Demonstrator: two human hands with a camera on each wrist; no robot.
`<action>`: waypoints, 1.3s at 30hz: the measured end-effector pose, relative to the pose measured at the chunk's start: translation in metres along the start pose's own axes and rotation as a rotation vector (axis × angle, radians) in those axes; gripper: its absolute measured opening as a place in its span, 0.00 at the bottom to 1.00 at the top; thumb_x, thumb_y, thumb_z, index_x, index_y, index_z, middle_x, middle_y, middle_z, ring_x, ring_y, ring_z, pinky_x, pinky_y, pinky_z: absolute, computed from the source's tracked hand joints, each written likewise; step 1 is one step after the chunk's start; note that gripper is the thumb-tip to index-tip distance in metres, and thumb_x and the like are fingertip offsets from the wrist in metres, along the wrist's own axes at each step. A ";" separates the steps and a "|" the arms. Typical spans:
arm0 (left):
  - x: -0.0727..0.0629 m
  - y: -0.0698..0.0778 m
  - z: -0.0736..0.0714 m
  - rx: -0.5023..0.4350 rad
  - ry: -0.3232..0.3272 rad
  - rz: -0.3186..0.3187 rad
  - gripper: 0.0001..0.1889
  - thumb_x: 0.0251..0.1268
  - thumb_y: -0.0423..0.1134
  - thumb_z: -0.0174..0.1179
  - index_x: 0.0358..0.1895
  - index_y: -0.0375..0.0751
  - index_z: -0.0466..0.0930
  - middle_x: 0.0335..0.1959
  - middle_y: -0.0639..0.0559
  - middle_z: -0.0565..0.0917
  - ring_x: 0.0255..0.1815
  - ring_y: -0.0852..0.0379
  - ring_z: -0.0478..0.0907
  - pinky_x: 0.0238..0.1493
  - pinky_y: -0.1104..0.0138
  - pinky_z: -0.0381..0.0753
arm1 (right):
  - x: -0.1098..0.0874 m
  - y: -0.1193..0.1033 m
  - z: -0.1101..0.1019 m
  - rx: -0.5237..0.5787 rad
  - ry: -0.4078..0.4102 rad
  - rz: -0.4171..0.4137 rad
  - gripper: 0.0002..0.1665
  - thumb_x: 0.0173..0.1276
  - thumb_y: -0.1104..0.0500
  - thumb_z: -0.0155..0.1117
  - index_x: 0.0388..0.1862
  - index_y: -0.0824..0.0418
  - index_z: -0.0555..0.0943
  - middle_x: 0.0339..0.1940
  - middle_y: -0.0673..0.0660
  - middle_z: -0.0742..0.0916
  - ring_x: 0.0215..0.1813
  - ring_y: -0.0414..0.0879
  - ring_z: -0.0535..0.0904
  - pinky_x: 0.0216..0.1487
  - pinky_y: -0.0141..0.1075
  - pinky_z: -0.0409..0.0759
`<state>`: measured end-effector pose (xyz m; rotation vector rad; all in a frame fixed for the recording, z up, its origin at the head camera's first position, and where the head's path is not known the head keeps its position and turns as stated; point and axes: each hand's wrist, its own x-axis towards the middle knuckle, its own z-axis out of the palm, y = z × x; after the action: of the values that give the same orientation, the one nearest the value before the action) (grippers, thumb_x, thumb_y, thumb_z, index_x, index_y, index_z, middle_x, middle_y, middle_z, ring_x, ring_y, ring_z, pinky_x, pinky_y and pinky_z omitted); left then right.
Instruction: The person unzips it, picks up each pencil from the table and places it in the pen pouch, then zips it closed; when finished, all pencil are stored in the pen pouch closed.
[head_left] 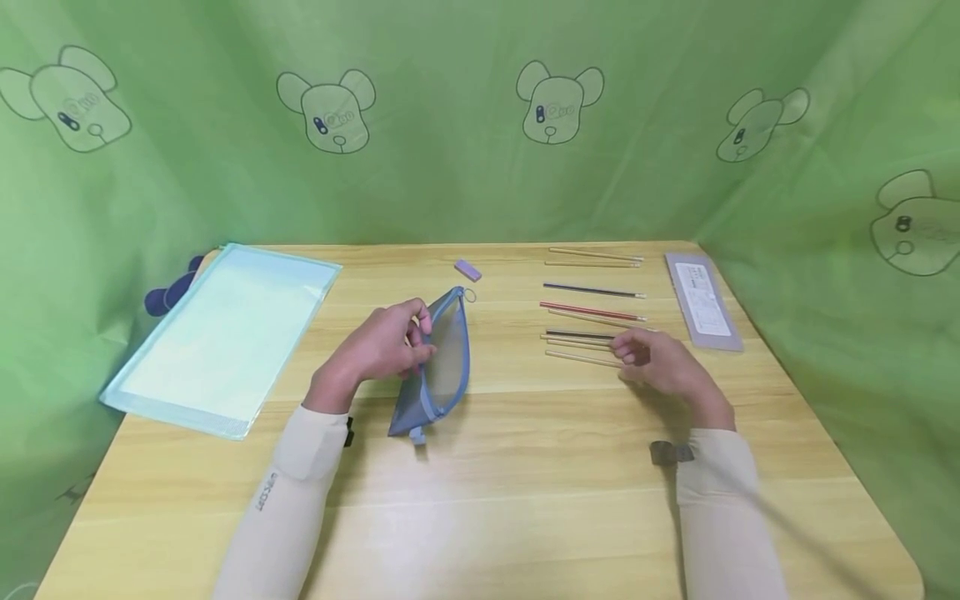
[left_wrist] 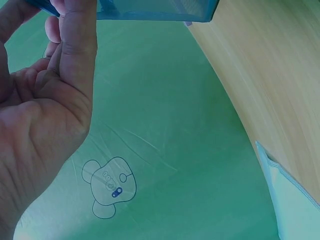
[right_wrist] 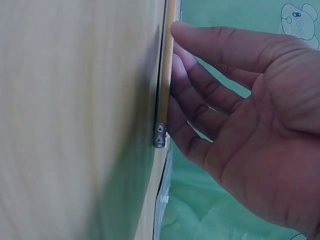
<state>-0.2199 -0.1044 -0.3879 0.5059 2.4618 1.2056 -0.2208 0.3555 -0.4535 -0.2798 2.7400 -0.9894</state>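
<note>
My left hand [head_left: 384, 343] grips one side of a blue mesh zip pouch [head_left: 450, 354], which stands tilted with its mouth parted toward the right. In the left wrist view only the lower edge of the pouch [left_wrist: 150, 12] shows, above the palm. At the right, my right hand [head_left: 667, 365] is down at the eraser ends of several pencils. It pinches a plain wooden pencil [right_wrist: 168, 85] between thumb and fingers, close to the tabletop. Beside that hand lie a dark pencil [head_left: 573, 334] and a plain pencil [head_left: 581, 358], their right ends partly hidden by it.
Further back lie a red pencil [head_left: 585, 311], a black pencil [head_left: 588, 290] and plain ones. A purple eraser [head_left: 468, 270] is behind the pouch. A labelled purple packet [head_left: 720, 327] lies far right, a light-blue folder [head_left: 225, 342] at the left edge. Green curtain [head_left: 450, 192] surrounds the table.
</note>
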 end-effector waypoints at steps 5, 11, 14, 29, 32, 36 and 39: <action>0.000 0.000 0.000 -0.008 -0.001 -0.006 0.12 0.72 0.30 0.67 0.49 0.39 0.72 0.34 0.45 0.84 0.31 0.39 0.87 0.37 0.51 0.93 | 0.001 -0.002 0.003 -0.037 -0.002 -0.014 0.26 0.63 0.72 0.76 0.61 0.71 0.82 0.53 0.68 0.88 0.54 0.55 0.85 0.53 0.24 0.83; 0.000 0.000 -0.001 -0.020 -0.005 -0.015 0.12 0.73 0.30 0.66 0.49 0.39 0.72 0.34 0.45 0.84 0.31 0.41 0.88 0.40 0.47 0.93 | 0.001 -0.013 0.009 -0.021 -0.046 -0.026 0.23 0.63 0.73 0.75 0.57 0.70 0.83 0.46 0.64 0.88 0.48 0.49 0.82 0.47 0.23 0.81; 0.000 0.000 -0.001 -0.024 -0.006 -0.015 0.12 0.73 0.30 0.66 0.49 0.39 0.72 0.34 0.45 0.84 0.31 0.40 0.88 0.40 0.47 0.93 | 0.001 -0.021 0.014 -0.019 -0.068 -0.035 0.20 0.63 0.74 0.73 0.54 0.69 0.84 0.43 0.62 0.87 0.46 0.47 0.80 0.45 0.24 0.80; 0.002 -0.001 0.000 -0.016 -0.006 0.009 0.12 0.72 0.30 0.66 0.49 0.39 0.72 0.31 0.47 0.84 0.26 0.51 0.86 0.34 0.56 0.92 | 0.006 -0.056 0.041 -0.043 -0.147 -0.127 0.14 0.65 0.71 0.75 0.49 0.65 0.85 0.37 0.56 0.85 0.42 0.43 0.80 0.47 0.28 0.80; 0.002 -0.001 0.001 -0.010 -0.013 0.009 0.12 0.72 0.30 0.66 0.49 0.39 0.72 0.31 0.47 0.84 0.26 0.51 0.86 0.32 0.59 0.91 | 0.007 -0.057 0.043 -0.031 -0.164 -0.136 0.14 0.65 0.71 0.74 0.49 0.66 0.85 0.38 0.57 0.86 0.42 0.43 0.81 0.47 0.27 0.82; 0.002 -0.001 0.001 -0.008 -0.016 0.011 0.12 0.72 0.30 0.66 0.49 0.39 0.72 0.31 0.47 0.84 0.26 0.52 0.86 0.32 0.61 0.91 | 0.008 -0.057 0.045 -0.035 -0.163 -0.139 0.14 0.65 0.71 0.74 0.49 0.66 0.85 0.37 0.56 0.86 0.42 0.44 0.81 0.47 0.27 0.82; 0.001 -0.002 0.002 -0.010 -0.016 0.010 0.12 0.72 0.30 0.67 0.50 0.39 0.72 0.31 0.47 0.84 0.26 0.52 0.86 0.33 0.60 0.91 | 0.009 -0.058 0.047 -0.040 -0.154 -0.135 0.14 0.65 0.71 0.75 0.48 0.66 0.85 0.37 0.56 0.86 0.42 0.43 0.81 0.47 0.27 0.83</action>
<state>-0.2207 -0.1037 -0.3903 0.5235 2.4415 1.2123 -0.2107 0.2806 -0.4527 -0.5305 2.6318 -0.9052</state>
